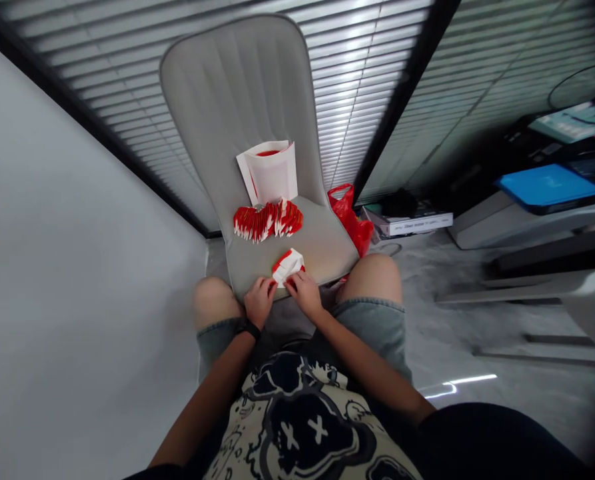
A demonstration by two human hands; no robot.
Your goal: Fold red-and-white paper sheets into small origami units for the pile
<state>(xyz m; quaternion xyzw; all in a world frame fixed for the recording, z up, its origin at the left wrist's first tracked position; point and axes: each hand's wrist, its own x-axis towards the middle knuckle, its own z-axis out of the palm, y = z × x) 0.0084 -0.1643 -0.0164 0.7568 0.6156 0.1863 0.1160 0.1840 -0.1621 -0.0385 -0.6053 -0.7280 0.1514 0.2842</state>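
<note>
While the grey chair [242, 93] supports a fanned red-and-white row [256, 223] at 11 o'clock, the left hand [260, 300] at 7 and right hand [304, 293] at 5 pinch the red-edged paper [289, 265] at dial centre — uneven pull could tear it.

Blinds [364, 73] at 1 o'clock, red plastic bag [352, 221] 2-3, flat box [420, 225] 3, blue slab [547, 185] 3 farther out, white wall [77, 240] 9.
</note>
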